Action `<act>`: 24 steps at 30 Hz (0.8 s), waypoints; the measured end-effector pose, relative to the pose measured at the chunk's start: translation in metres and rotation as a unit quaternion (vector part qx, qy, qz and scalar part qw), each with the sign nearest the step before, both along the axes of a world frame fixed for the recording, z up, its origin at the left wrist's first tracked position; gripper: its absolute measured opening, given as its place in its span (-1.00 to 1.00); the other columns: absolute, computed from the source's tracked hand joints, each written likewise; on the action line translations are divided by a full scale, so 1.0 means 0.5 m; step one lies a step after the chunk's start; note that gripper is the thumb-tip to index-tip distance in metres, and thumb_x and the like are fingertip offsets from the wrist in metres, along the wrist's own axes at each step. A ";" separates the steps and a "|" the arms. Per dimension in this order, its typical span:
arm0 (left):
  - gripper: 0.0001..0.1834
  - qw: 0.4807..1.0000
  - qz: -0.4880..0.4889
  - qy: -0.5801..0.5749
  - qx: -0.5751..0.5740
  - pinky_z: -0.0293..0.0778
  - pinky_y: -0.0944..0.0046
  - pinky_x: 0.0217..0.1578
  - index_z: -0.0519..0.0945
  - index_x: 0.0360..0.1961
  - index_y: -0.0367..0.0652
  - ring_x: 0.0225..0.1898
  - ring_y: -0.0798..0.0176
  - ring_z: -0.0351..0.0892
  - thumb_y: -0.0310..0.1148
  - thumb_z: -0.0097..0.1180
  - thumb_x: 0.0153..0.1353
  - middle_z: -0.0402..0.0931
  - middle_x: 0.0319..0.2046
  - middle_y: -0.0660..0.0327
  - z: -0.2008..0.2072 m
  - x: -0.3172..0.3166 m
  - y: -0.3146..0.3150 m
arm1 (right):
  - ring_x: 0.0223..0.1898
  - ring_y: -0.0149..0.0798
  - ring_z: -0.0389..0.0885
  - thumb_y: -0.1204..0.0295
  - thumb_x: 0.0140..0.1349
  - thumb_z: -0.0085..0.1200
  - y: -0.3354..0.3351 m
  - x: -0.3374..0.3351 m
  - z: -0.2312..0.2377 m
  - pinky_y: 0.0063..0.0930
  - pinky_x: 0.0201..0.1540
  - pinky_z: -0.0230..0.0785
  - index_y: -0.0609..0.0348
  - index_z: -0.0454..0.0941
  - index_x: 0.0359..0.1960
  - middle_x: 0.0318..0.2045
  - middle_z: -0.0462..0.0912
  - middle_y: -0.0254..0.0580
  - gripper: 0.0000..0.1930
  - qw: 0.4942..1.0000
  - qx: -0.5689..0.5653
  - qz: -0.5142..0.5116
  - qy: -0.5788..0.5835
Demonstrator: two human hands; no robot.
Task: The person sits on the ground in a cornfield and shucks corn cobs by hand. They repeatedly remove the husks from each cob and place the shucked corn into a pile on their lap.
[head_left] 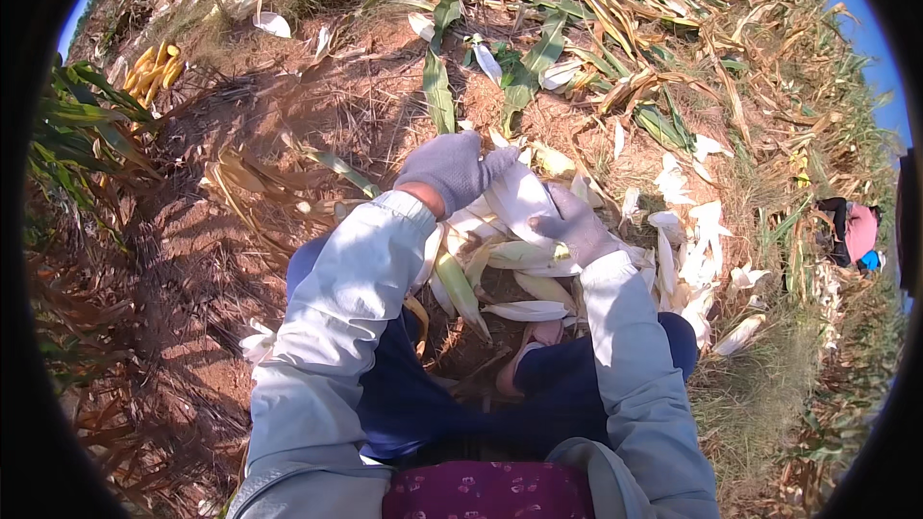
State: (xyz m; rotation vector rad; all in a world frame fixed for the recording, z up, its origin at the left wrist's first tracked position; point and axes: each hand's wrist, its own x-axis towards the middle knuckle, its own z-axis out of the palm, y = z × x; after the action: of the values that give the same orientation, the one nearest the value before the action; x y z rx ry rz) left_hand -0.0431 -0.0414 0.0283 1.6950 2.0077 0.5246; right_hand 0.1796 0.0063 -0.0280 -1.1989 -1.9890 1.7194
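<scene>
An ear of corn in pale husk [517,200] is held between my two gloved hands, slanting down to the right. My left hand [452,169], in a grey glove, closes on its upper end with fingers and thumb. On its lower right side, my right hand [579,231] grips the husk, also gloved in grey. Whether any kernels are bared is hidden. Below the hands, between my legs, lie several unshucked ears, among them a greenish one [460,290] and a whitish one [527,311].
Loose pale husks [694,250] are heaped to my right. A pile of bare yellow cobs [154,73] lies on the soil at far left, near green stalks [82,125]. Dry corn stalks [615,0] spread across the far side. Another person [859,231] is bent over at far right.
</scene>
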 end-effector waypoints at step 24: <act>-0.73 0.657 0.124 -0.738 0.090 0.53 0.32 -0.33 0.52 -0.22 -0.32 -0.40 0.25 0.60 -0.46 0.24 0.04 0.59 -0.36 0.14 -0.033 0.060 0.049 | -0.22 -0.40 0.50 0.46 0.28 -0.10 0.034 -0.043 0.057 -0.56 -0.11 0.35 0.34 0.39 -0.04 -0.22 0.53 -0.21 -0.74 0.923 -0.030 -0.199 0.327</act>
State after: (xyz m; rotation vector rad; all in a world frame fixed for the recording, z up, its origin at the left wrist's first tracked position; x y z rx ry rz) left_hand -0.0131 -0.0167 0.0117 0.4468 0.8524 1.5560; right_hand 0.1583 0.0233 0.0003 -0.8090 -1.2133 1.6734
